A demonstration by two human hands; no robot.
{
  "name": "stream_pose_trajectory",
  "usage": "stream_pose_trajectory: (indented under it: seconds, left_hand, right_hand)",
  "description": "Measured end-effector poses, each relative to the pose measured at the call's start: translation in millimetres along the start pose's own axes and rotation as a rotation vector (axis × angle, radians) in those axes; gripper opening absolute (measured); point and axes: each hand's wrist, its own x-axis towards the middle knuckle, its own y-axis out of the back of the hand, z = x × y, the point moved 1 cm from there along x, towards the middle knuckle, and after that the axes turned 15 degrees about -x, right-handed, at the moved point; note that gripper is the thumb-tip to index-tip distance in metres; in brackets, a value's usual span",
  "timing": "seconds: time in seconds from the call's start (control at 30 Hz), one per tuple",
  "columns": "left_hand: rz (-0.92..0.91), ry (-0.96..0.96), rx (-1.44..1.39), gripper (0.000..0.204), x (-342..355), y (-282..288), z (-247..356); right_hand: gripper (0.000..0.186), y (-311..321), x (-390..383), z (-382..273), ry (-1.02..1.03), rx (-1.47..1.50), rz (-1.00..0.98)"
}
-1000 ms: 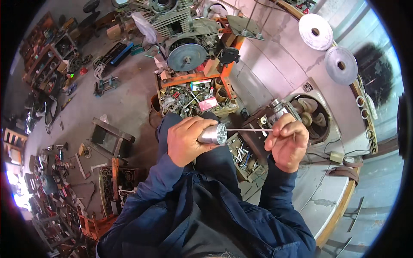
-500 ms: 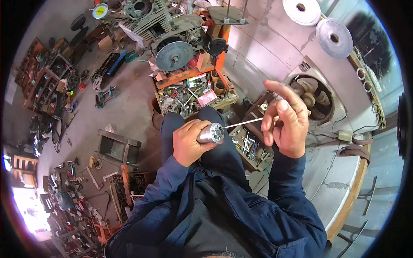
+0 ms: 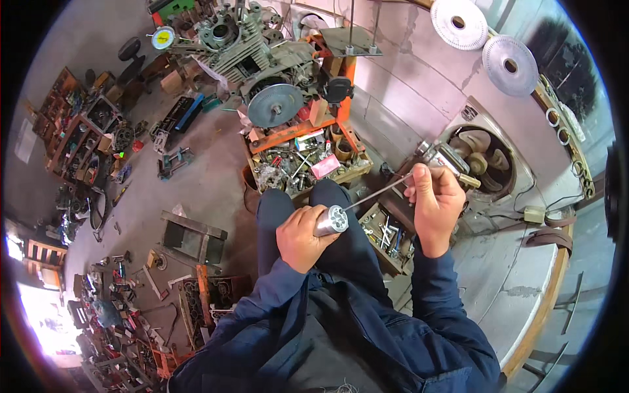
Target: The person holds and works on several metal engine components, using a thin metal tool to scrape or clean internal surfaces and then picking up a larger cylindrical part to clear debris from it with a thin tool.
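Note:
My left hand (image 3: 300, 240) is closed around a short silver metal cylinder (image 3: 325, 223), held over my lap. Several round holes show in the cylinder's end face, which points to the right. From that face a thin metal rod (image 3: 377, 193) slants up to my right hand (image 3: 435, 208). Thumb and forefinger of this hand pinch the rod's far end. How deep the rod's near tip sits in the cylinder I cannot make out.
Past my knees stands a wooden tray (image 3: 357, 171) of tools and a pink box. A smaller box (image 3: 393, 267) of wrenches is beside my right leg. An engine block (image 3: 246, 62), a fan (image 3: 480, 154) and a low stool (image 3: 193, 236) surround me.
My right hand's raised, spread fingers have come down to a pinch on the rod's end. The cylinder now appears slightly lower and further right, as the whole view has shifted.

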Motion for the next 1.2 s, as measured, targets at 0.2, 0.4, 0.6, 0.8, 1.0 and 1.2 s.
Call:
stream_pose_trajectory:
  seconds: [0.2,0.4,0.6,0.8,1.0,1.2]
  left_hand:
    - [-0.344,0.528,-0.627,0.042,2.6,6.9,-7.4]
    - [-0.47,0.718,-1.094,0.041,-19.6,-6.4,-16.9]
    - [-0.297,0.333,-0.31,0.044,-22.7,-20.3,-3.8]
    - [-0.318,0.312,-0.141,0.046,-23.5,-17.5,-5.6]
    - [-0.272,0.198,-0.077,0.046,-25.3,-19.2,-0.6]
    - [-0.357,0.396,-0.399,0.042,-19.2,-17.3,-12.6]
  right_hand:
    - [0.031,1.2,3.3,-1.4,-0.051,0.257,-0.2]
    - [0.034,7.1,3.0,24.7,0.051,0.88,-0.676]
    - [0.033,-4.5,-0.6,28.6,-0.3,0.27,-0.29]
    - [0.037,1.6,3.2,31.0,-0.385,0.354,-0.316]
    - [0.038,10.4,7.4,41.4,-0.41,0.421,-0.314]
    - [0.037,11.5,-3.1,41.0,-0.251,0.788,-0.483]
